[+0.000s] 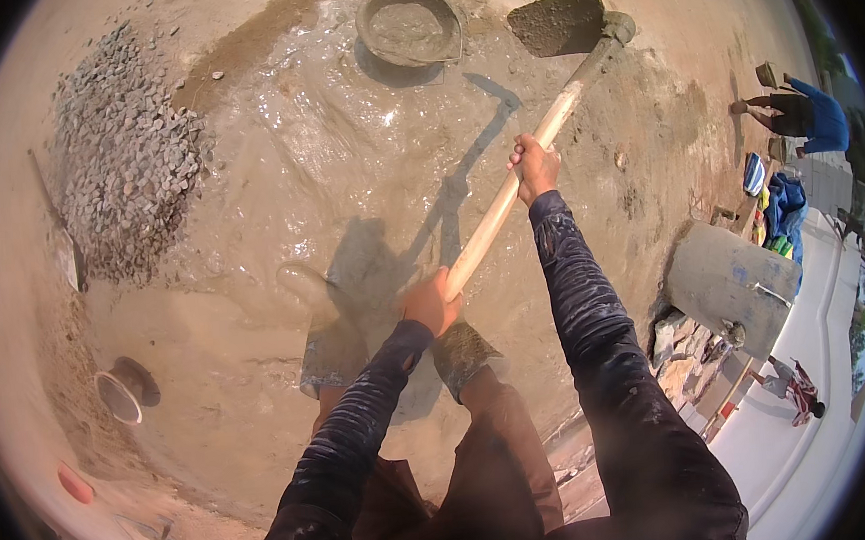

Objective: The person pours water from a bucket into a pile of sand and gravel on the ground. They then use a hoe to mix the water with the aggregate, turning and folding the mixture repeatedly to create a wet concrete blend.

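Both my hands grip the wooden handle (491, 221) of a hoe. My left hand (432, 302) holds its lower end, close to my knees. Farther up the handle, my right hand (535, 166) is wrapped around the wood. The hoe's mortar-coated blade (558, 24) is at the upper right, beyond both hands, seemingly raised, with its shadow on the wet mortar (304, 151). A round pan (409, 25) with grey mortar in it sits left of the blade. My boots stand in the wet mortar.
A gravel heap (127, 156) lies at the left, a shovel (62, 247) beside it. An upturned-looking bucket (119, 396) lies at lower left. On the right are a grey drum (733, 283), broken stones (683, 350), a person in blue (820, 115) carrying containers, and another person (794, 391).
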Demonstrator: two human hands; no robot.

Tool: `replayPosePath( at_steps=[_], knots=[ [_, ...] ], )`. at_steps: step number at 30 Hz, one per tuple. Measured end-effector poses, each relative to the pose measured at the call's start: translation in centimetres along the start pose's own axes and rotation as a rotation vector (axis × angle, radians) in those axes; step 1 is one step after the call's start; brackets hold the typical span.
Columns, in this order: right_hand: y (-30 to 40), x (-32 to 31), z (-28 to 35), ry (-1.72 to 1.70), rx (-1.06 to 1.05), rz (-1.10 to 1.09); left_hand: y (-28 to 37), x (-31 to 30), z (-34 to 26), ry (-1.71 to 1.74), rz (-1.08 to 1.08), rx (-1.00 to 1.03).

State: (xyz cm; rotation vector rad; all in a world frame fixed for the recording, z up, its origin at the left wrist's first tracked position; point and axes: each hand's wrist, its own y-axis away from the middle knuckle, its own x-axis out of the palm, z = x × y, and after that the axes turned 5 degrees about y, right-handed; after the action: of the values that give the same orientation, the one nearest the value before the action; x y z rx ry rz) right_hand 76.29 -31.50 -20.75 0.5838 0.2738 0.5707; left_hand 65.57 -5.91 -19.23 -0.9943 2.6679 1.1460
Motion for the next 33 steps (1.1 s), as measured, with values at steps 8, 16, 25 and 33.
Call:
replayPosePath(
  at_steps=[8, 16, 25, 33],
  knots=[
    [-0.8, -1.8, -14.1, 0.229, 0.413, -0.131, 2.6, -0.4, 5.8, 0.048, 0.150, -0.122],
    [15.7, -5.2, -20.9, 0.322, 0.796, 0.159, 19.9, -2.8, -3.1, 0.227, 0.331, -0.650],
    [15.5, -5.1, -9.1, 0.310, 1.023, 0.542, 19.2, -3.6, -18.1, 1.376, 0.362, -0.427],
    [11.3, 1.4, 6.0, 0.192, 1.031, 0.584, 16.6, -12.7, -26.8, 1.699, 0.566, -0.266]
  ],
)
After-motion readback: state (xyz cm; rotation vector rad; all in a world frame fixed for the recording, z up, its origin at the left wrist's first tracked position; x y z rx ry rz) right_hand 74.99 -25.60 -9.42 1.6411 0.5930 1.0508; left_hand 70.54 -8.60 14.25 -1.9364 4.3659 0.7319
